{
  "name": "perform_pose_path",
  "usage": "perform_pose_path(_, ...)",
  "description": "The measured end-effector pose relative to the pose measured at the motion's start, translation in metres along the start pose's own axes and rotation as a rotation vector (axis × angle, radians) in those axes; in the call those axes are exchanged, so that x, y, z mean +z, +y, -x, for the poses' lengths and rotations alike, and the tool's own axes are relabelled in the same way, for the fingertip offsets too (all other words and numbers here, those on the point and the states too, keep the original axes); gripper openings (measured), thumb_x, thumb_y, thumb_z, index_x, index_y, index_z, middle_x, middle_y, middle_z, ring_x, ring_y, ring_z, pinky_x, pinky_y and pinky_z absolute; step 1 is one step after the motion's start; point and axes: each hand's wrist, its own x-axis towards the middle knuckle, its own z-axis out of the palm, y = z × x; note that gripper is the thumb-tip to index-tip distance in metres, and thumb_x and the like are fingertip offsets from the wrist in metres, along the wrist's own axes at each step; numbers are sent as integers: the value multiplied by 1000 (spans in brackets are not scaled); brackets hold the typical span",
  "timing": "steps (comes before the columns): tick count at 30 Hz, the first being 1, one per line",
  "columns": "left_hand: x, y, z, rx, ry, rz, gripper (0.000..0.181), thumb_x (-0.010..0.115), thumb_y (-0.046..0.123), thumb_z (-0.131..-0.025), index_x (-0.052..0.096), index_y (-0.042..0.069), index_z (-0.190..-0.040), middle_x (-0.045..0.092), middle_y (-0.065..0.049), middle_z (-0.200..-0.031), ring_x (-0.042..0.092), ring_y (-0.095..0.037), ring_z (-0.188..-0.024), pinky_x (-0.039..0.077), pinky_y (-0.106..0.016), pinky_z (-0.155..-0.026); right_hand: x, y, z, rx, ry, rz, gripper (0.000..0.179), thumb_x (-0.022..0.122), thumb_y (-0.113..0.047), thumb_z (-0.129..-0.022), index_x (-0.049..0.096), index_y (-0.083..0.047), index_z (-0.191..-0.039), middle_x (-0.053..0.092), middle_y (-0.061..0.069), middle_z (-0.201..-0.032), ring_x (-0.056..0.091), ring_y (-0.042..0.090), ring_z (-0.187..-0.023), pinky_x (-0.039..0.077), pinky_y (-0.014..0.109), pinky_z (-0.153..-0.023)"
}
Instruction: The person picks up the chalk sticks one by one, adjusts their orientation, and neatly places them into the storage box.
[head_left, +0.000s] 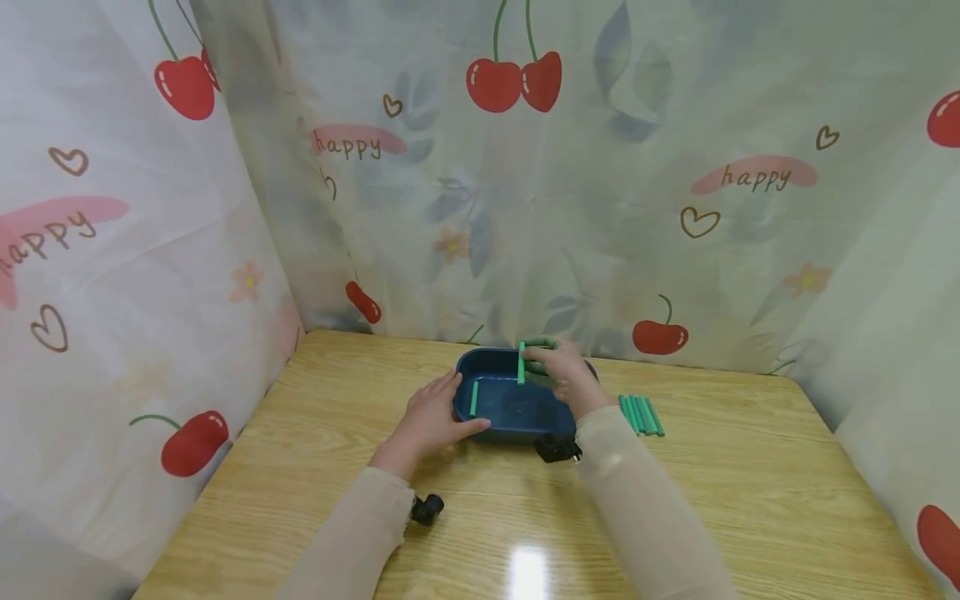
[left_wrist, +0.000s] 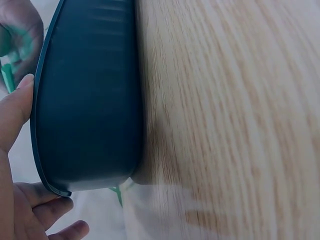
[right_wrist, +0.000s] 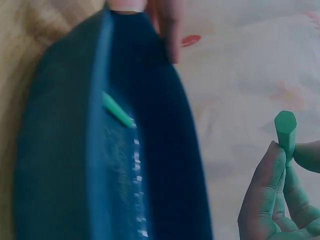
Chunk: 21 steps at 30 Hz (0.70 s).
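Note:
My left hand (head_left: 431, 417) grips the left end of a dark blue oblong basin (head_left: 517, 408), thumb on the near rim and fingers round the end; the basin's outer wall (left_wrist: 90, 100) fills much of the left wrist view. Above the basin, my right hand (head_left: 566, 375) pinches a short green stick (head_left: 521, 365) between thumb and fingers. The right wrist view shows that this stick (right_wrist: 286, 132) has a six-sided end. Inside the basin, a similar green stick (head_left: 474, 400) lies near the left end.
Several more green sticks (head_left: 640, 415) lie side by side on the wooden table (head_left: 750, 467), right of the basin. Behind the table hangs a cherry-printed curtain (head_left: 525, 208), which also closes off both sides. Small black cameras (head_left: 427, 509) are worn at the wrists.

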Motion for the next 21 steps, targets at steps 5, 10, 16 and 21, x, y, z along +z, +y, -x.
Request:
perform_pose_path(5, -1, 0, 0, -1, -5, -4, 105, 65, 71, -82, 26, 12, -160, 24, -6, -165, 21, -29, -151, 15, -54, -120, 10, 17, -10, 30, 15, 5, 39, 66, -6, -95, 60, 4, -131, 65, 9, -102, 67, 12, -77, 59, 29, -73)
perform_pose_path(10, -3, 2, 2, -5, -2, 3, 104, 67, 70, -83, 27, 11, -159, 24, -7, -165, 22, -30, -151, 15, -54, -120, 18, 33, -17, 65, 26, -14, 34, 67, -2, -92, 64, 4, -125, 67, 5, -92, 67, 11, -71, 59, 28, -66)
perform_pose_path(16, -2, 2, 1, 9, 13, -6, 104, 66, 70, -83, 29, 9, -159, 27, -8, -164, 24, -31, -150, 17, -54, -120, 26, 46, -23, 93, 30, -21, 30, 68, 2, -89, 65, 5, -119, 67, 5, -87, 66, 12, -69, 59, 29, -63)
perform_pose_path(21, -1, 1, 0, 14, 10, -12, 103, 66, 68, -84, 28, 9, -159, 26, -9, -164, 24, -31, -150, 17, -54, -120, 30, 53, -26, 109, 22, 8, 29, 67, 3, -91, 64, 6, -119, 66, 7, -89, 65, 14, -72, 60, 31, -67)
